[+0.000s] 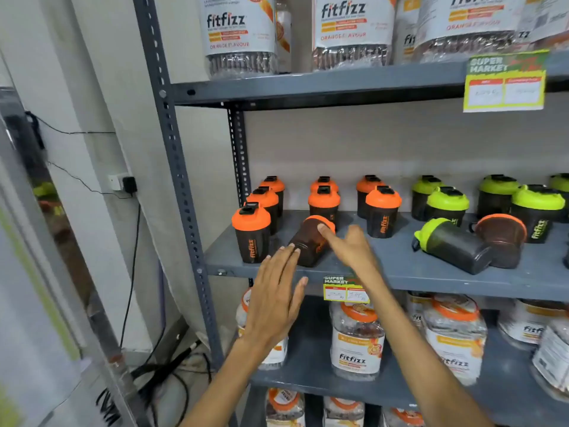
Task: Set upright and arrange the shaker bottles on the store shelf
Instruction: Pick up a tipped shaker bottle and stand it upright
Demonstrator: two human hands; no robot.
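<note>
An orange-lidded black shaker bottle [309,241] lies tipped on the grey middle shelf [385,272], base toward me. My right hand [351,246] touches its upper side near the lid, fingers apart. My left hand [277,291] is flat and open, fingertips at the bottle's base. Several orange-lidded shakers [252,232] stand upright around it. To the right, several green-lidded shakers [448,204] stand upright. A green-lidded shaker [452,246] and an orange-lidded one [502,238] lie on their sides there.
Large Fitfizz jars fill the top shelf [240,35] and the lower shelves [357,340]. Price tags hang on the shelf edges [346,289] [505,81]. A perforated grey upright [181,180] frames the left side; cables and a wall socket [123,181] lie beyond it.
</note>
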